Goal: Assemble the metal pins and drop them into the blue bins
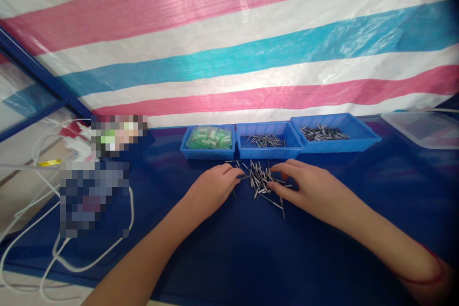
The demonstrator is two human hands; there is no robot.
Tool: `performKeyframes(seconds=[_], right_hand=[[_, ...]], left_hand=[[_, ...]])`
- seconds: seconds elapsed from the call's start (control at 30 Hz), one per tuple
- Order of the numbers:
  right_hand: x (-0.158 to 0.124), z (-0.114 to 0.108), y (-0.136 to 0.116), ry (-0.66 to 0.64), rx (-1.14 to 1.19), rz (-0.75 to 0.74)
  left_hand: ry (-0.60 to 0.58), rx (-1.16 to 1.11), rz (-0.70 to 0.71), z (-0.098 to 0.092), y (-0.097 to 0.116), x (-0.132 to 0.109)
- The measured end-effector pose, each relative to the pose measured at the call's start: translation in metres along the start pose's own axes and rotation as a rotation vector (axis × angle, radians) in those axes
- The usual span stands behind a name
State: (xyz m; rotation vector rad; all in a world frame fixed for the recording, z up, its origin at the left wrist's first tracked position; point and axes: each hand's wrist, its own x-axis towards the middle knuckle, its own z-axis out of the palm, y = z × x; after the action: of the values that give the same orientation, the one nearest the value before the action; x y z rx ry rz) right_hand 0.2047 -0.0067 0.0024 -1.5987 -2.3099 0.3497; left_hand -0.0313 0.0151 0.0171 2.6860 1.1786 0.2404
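Note:
A loose pile of silver blind rivets, with thin pins and thicker sleeves, lies on the dark blue tabletop. At the pile's left edge is my left hand, its fingers bent and the thumb slightly apart from the index finger. One rivet lies by those fingertips; it does not look gripped. My right hand reaches in from the other side, thumb and fingers spread around the pile's right edge and touching some rivets. Its fingertips partly cover a few of them.
Behind the pile stand a blue bin with green-and-clear plastic packets, a middle bin with rivets and a right bin with more. A clear plastic lid lies far right. White cables loop at left. A striped sheet hangs behind.

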Motion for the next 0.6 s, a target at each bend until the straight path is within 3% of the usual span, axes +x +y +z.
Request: performKeyframes(seconds=[0.13, 0.37, 0.6], right_hand=[[0.001, 0.001, -0.009, 0.086, 0.146, -0.009], [-0.002, 0.015, -0.026, 0.161, 0.694, 0.042], [-0.004, 0.015, -0.029, 0.258, 0.839, 0.086]], left_hand=[[0.122, -0.174, -0.01, -0.003, 0.006, -0.001], [0.221, -0.546, -0.073, 0.007, 0.026, 0.002], [0.224, -0.667, -0.146, 0.014, 0.031, 0.001]])
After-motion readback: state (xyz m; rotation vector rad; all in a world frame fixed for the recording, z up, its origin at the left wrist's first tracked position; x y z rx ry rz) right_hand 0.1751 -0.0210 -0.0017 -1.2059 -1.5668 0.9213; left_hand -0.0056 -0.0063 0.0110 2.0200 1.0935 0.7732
